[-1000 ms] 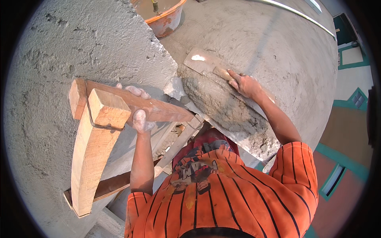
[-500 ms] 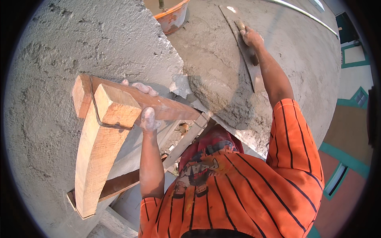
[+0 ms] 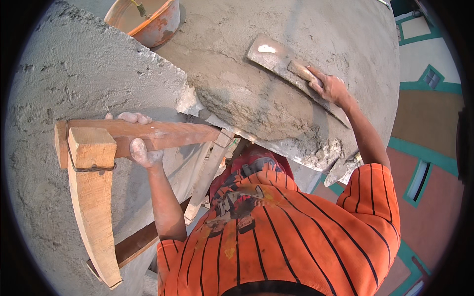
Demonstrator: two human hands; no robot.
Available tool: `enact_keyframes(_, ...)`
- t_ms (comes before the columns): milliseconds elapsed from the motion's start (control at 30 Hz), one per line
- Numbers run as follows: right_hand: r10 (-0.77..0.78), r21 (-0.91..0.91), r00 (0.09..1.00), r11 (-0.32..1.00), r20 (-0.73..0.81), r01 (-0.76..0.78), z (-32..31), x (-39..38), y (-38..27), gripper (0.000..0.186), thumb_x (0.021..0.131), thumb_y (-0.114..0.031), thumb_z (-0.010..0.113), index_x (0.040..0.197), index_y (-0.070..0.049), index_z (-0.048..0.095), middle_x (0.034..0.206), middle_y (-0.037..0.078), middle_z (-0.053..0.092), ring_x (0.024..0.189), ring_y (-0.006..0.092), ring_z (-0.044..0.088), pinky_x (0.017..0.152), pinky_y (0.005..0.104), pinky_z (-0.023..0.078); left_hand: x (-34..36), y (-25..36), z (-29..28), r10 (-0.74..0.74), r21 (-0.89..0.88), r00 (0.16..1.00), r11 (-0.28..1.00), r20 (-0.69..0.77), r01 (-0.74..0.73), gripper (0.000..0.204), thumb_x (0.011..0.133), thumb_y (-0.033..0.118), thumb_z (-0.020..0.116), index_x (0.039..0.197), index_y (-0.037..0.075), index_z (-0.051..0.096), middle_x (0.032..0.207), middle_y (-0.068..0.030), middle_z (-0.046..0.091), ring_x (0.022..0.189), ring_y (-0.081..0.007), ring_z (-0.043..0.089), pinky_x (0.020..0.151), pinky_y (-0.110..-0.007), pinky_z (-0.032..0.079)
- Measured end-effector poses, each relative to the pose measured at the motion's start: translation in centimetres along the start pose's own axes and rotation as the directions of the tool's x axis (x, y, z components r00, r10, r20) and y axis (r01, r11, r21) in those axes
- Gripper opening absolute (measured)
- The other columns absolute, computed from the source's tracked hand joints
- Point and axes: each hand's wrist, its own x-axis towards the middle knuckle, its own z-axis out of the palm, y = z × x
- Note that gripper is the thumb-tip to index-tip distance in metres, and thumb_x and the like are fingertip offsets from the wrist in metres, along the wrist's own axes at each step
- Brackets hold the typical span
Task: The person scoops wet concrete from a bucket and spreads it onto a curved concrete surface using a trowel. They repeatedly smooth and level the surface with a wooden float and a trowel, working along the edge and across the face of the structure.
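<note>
My left hand (image 3: 146, 155) is closed around a reddish-brown wooden beam (image 3: 180, 134), thumb on the near side and fingertips over the far side. Wire ties that beam to a paler wooden post (image 3: 94, 207). In my right hand (image 3: 331, 90) is the wooden handle of a long plastering float (image 3: 270, 55). The float lies slanted over the wet grey mortar surface, its far-left end tilted so that part of the blade shows. Just below the float is a thick, rough mound of mortar (image 3: 252, 106) along the slab's near edge.
An orange-rimmed basin (image 3: 170, 22) with a brush (image 3: 140, 8) in it stands at the upper left. A smaller trowel (image 3: 338, 171) rests at the slab's edge by my right sleeve. A rough cement wall (image 3: 44, 98) rises at left. Beyond the right edge, painted walls (image 3: 424, 116) show below.
The float has swung from steep to a flatter slant, and more of its blade shows. The view has shifted, bringing the smaller trowel into sight. My left hand keeps its hold on the beam.
</note>
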Motion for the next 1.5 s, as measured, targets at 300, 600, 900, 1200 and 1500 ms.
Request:
enact_keyframes(300, -0.162, -0.144, 0.986, 0.977, -0.025, 0.157, 4.9, 3.4, -4.2, 0.056, 0.095, -0.051, 0.04, 0.146, -0.031, 0.028, 0.095, 0.019, 0.066, 0.087, 0.0364, 0.065, 0.076, 0.0472, 0.052, -0.3, -0.1, -0.3, 0.019, -0.038, 1.0, 0.999, -0.006, -0.019, 0.084, 0.073, 0.027, 0.072, 0.14, 0.007, 0.026, 0.103, -0.0087, 0.052, 0.087, -0.0199, 0.056, 0.078, -0.035, 0.052)
enact_keyframes(600, 0.168, -0.048, 0.925, 0.98, -0.34, -0.195, -0.2, 22.7, -0.9, 0.054, 0.094, -0.046, 0.045, 0.142, -0.023, 0.036, 0.112, 0.017, 0.064, 0.104, 0.0355, 0.061, 0.088, 0.0473, 0.048, 0.3, 0.3, -0.7, 0.007, -0.006, 0.997, 1.0, 0.073, -0.007, 0.083, 0.072, 0.03, 0.073, 0.139, 0.01, 0.028, 0.106, -0.0084, 0.052, 0.088, -0.0201, 0.056, 0.079, -0.038, 0.051)
enact_keyframes(900, 0.715, 0.499, 0.662, 0.669, -0.226, -0.551, -1.6, 6.7, 14.6, 0.054, 0.09, -0.04, 0.052, 0.132, -0.005, 0.05, 0.118, 0.023, 0.06, 0.107, 0.0325, 0.059, 0.09, 0.0403, 0.044, -0.1, 0.0, -1.7, 0.012, -0.029, 0.999, 1.0, 0.048, -0.01, 0.086, 0.073, 0.031, 0.074, 0.14, 0.008, 0.026, 0.105, -0.0091, 0.05, 0.092, -0.0219, 0.055, 0.082, -0.038, 0.051)
enact_keyframes(1200, 0.781, 0.815, 0.586, 0.473, -0.213, -0.335, 9.8, -0.8, 25.2, 0.05, 0.092, -0.031, 0.054, 0.134, -0.004, 0.047, 0.083, 0.003, 0.054, 0.069, 0.0124, 0.05, 0.061, 0.031, 0.044, 0.8, -0.4, -0.3, 0.032, 0.075, 0.999, 0.997, 0.033, -0.035, 0.086, 0.072, 0.036, 0.068, 0.139, 0.005, 0.024, 0.098, -0.007, 0.046, 0.084, -0.0196, 0.051, 0.076, -0.034, 0.048)
enact_keyframes(1500, 0.628, 0.696, 0.702, 0.668, -0.337, -0.263, 8.1, 6.8, 13.8, 0.053, 0.096, -0.029, 0.049, 0.144, -0.011, 0.035, 0.079, 0.004, 0.052, 0.059, 0.0122, 0.049, 0.053, 0.0307, 0.045, -0.2, -0.1, -1.2, 0.054, 0.03, 0.997, 0.998, 0.06, -0.056, 0.085, 0.074, 0.035, 0.07, 0.14, 0.004, 0.024, 0.102, -0.0092, 0.049, 0.087, -0.0206, 0.053, 0.078, -0.036, 0.049)
